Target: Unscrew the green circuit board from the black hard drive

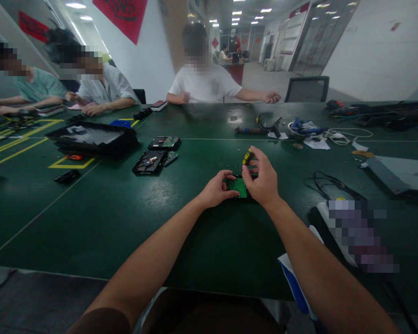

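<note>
A hard drive with a green circuit board [238, 187] lies on the green table [125, 218] in front of me. My left hand [216, 189] grips its left edge, fingers curled round it. My right hand [262, 178] is closed on a yellow and black screwdriver [247, 157], held upright over the drive's right side. Tiny screws [231, 164] lie just beyond the drive.
Two more opened hard drives [149, 163] [164, 143] lie to the left, beside a black tray [92, 139]. Cables and tools [299, 127] lie at the back right, a grey casing [400, 171] at the right. Three people sit across the table.
</note>
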Tool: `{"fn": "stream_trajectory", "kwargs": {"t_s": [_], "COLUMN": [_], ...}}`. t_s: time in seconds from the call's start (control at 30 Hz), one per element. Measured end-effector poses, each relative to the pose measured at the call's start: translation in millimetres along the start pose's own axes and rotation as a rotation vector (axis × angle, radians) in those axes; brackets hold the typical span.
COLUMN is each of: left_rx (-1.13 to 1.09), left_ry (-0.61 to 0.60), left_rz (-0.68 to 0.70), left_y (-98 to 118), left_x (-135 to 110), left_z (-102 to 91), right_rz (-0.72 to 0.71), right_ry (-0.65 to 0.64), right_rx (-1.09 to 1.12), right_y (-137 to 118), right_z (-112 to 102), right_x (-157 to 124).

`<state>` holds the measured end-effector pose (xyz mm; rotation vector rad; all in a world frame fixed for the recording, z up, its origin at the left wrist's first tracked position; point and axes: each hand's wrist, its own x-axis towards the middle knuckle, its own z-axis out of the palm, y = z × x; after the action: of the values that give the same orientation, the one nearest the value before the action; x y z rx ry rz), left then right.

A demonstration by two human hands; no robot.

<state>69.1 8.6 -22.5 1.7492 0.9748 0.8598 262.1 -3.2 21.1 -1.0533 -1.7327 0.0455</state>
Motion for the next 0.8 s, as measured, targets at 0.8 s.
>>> {"fn": "stream_trajectory", "kwargs": {"t_s": [0.8], "left_rx": [-0.009], "left_ry": [0.003], "left_rz": [0.019], "left_y": [-3.3], "left_x": [0.6], "left_z": [1.2], "right_rz": [-0.04], "right_ry": [-0.018], "right_rx": [0.023], "right_y": [0.0], "right_z": [-1.6], "right_x": [0.3]}}
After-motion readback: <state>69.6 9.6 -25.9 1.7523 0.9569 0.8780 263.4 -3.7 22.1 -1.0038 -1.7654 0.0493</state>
